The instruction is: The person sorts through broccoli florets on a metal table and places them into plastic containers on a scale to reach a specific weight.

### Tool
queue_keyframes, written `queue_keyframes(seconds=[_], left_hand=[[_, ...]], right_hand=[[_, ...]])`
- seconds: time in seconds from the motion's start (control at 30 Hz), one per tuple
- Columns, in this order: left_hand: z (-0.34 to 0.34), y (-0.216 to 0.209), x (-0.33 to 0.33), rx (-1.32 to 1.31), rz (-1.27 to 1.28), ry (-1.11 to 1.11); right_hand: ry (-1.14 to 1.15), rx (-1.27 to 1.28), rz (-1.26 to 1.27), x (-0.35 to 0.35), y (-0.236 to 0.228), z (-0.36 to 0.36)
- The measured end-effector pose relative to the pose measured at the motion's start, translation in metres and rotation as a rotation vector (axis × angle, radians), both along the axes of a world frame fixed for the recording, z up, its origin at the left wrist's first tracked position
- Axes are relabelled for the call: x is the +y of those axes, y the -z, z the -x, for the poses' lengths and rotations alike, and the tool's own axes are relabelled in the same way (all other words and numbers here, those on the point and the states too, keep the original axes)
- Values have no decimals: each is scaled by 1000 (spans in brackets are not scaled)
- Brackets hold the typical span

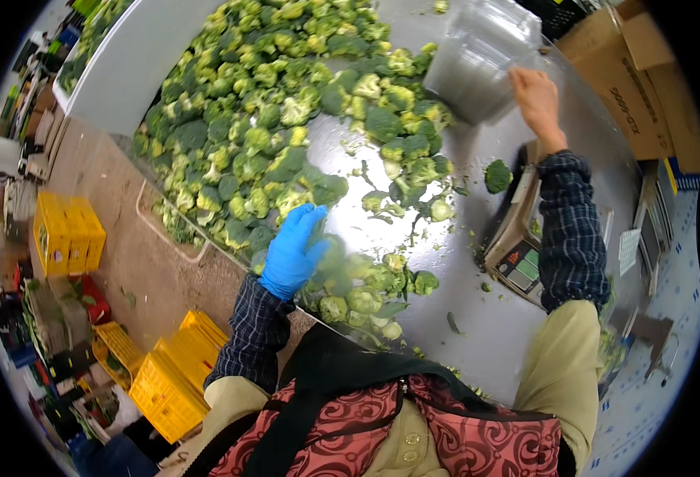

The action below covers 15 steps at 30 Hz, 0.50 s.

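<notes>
My left hand (290,253), in a blue glove, is over the near part of a broad heap of broccoli florets (238,151). Its thumb stands apart from its outstretched fingers. A smeared green floret (331,253) shows beside the thumb; whether they touch I cannot tell. My bare right hand (537,103) reaches to the far right, its fingers curled at the edge of a stack of clear plastic trays (477,67). The stack is blurred. Below that arm sits a weighing scale (519,266) with a keypad, and a single floret (498,176) lies next to it.
The metal table (477,318) carries wet scraps. A cardboard box (616,79) stands beyond its right edge. A pale board (127,60) rises at the heap's far left. Yellow crates (171,389) are on the floor to the left, with another yellow stack (67,233) farther off.
</notes>
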<state>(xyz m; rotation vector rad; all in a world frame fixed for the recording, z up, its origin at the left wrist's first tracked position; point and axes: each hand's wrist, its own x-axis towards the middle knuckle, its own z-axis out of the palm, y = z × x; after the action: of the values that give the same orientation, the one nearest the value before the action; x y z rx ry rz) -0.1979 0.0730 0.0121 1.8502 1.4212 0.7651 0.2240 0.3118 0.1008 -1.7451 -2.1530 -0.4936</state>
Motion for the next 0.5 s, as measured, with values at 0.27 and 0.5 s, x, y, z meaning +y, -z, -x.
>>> queue_keyframes(seconds=[0.27,0.5], left_hand=[[40,-12,0,-16,9,-269],[68,-18,27,59,-42,-410]], right_hand=[[-246,463,49,13,13,-4],[-57,455,13,21,17,0]])
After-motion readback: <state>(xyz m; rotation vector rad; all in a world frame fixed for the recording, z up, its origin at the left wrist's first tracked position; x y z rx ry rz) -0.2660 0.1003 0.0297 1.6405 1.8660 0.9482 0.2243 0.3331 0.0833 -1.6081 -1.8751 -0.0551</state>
